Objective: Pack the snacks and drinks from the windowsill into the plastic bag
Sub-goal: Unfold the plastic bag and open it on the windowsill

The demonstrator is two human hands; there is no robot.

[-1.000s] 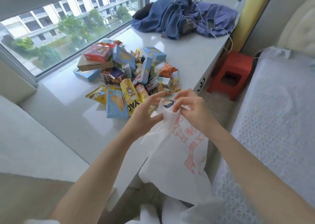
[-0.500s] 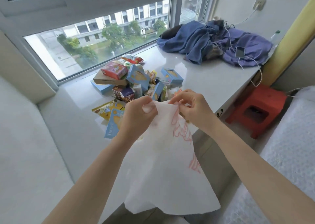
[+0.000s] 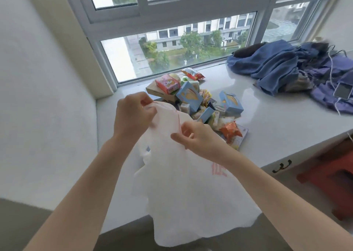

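- Two hands grip a thin white plastic bag (image 3: 183, 189): left hand (image 3: 131, 117) pinches its top edge, right hand (image 3: 198, 138) pinches lower.
- Bag hangs before the white windowsill (image 3: 271, 122), snack pile (image 3: 200, 101) just behind.

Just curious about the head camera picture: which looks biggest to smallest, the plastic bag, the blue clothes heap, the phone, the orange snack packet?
1. plastic bag, though nearness enlarges it
2. blue clothes heap
3. orange snack packet and phone: too alike to rank
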